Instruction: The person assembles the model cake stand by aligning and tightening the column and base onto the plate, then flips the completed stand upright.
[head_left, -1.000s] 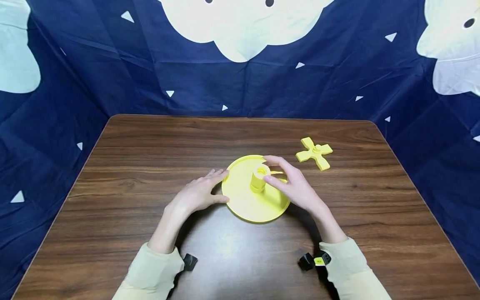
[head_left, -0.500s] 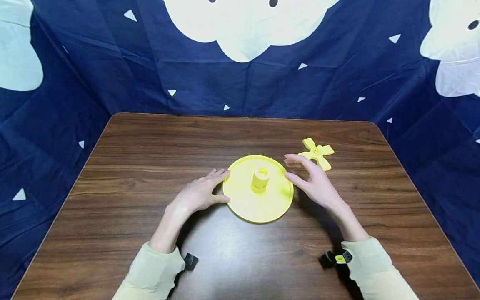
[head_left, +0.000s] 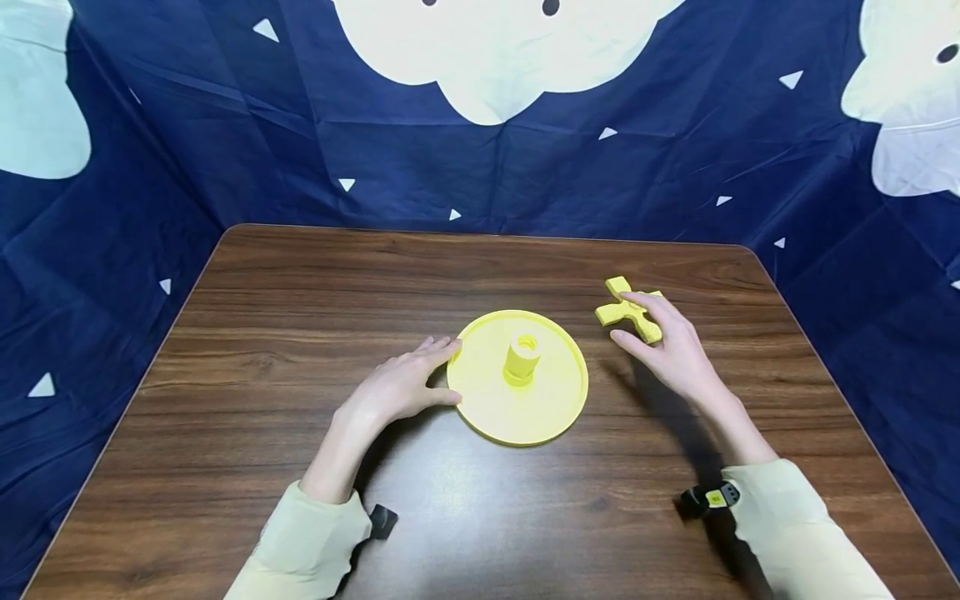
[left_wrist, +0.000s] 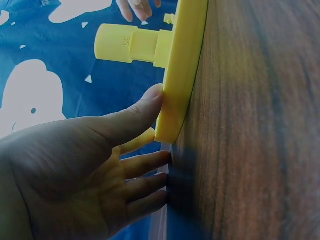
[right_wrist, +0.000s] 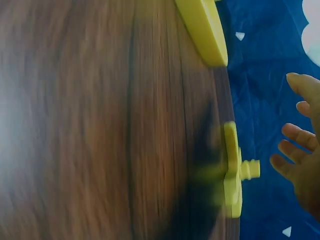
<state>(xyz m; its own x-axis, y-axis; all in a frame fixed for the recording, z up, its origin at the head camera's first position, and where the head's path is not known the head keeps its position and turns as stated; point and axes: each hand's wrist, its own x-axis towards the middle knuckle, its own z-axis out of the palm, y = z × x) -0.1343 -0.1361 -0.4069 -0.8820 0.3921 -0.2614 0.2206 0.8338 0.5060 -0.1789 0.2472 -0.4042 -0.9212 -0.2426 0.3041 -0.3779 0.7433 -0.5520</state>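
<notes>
A round yellow tray (head_left: 480, 417) with a raised rim lies on the table, and a hollow yellow post (head_left: 521, 360) stands upright at its middle. The post bears the number 35 in the left wrist view. My left hand (head_left: 401, 385) rests at the tray's left edge, thumb and fingers spread, the thumb touching the rim (left_wrist: 172, 110). Farther right lies a yellow cross-shaped piece (head_left: 617, 313) with four flat arms and a ridged stub (right_wrist: 251, 170) on top. Over its right side hovers my right hand (head_left: 675, 350), holding nothing, fingers loosely bent and apart from the piece.
The dark wood table (head_left: 300, 317) ends at a back edge just beyond the cross-shaped piece. Behind it hangs a blue cloth (head_left: 420, 158) with white clouds and triangles. Black wrist cameras (head_left: 383, 522) sit at both sleeves.
My right hand has let go of the post and moved right, to above the cross-shaped piece. The left hand has stayed at the tray's rim.
</notes>
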